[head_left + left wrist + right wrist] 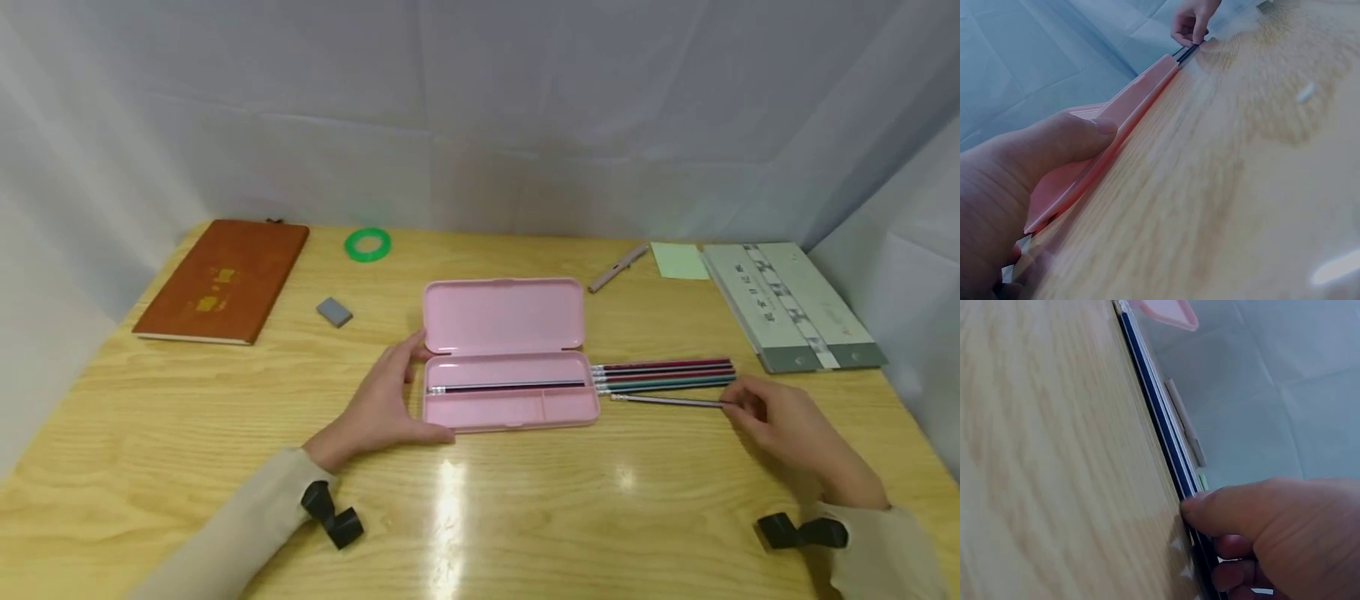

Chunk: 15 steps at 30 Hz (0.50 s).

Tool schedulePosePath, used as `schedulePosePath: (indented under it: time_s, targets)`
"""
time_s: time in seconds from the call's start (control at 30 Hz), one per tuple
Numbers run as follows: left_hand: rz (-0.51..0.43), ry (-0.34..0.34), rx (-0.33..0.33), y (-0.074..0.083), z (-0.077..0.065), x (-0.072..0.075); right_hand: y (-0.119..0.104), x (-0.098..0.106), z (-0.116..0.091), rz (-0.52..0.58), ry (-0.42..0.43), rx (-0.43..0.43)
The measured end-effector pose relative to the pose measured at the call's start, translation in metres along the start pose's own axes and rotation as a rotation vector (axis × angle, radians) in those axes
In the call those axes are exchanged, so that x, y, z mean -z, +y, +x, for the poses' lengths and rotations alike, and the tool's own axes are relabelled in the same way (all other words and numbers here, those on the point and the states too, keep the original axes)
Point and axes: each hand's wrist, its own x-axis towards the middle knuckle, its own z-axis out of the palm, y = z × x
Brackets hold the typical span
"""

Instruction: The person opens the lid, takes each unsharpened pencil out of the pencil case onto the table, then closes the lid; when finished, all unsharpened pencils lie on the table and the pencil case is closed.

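Open pink pencil case at the centre of the wooden surface, lid folded back toward the far side, with one dark pencil lying lengthwise in the long upper compartment of the tray. The left hand grips the case's left end, thumb on the near left corner and fingers curled around the far left edge; the left wrist view shows the thumb pressed on the pink rim. Just right of the case lies a row of four pencils, parallel and touching one another, their ends close to the case's right wall. A fifth, separate pencil lies just nearer than the row, and the right hand pinches its right end between thumb and fingertips; in the right wrist view the thumb rests against the pencil stack at the surface. On the far left lie a brown notebook, a green ring of tape and a grey eraser. On the far right lie a pink pen, a pale green sticky note and a long grey-and-white box. White cloth backs the scene.
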Motion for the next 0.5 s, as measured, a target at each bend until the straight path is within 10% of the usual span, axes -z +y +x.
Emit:
schedulePosePath:
  time_s: [0.5]
  targets:
    - [-0.005, -0.007, 0.005, 0.0, 0.0, 0.0, -0.039, -0.016, 0.033, 0.005, -0.134, -0.007]
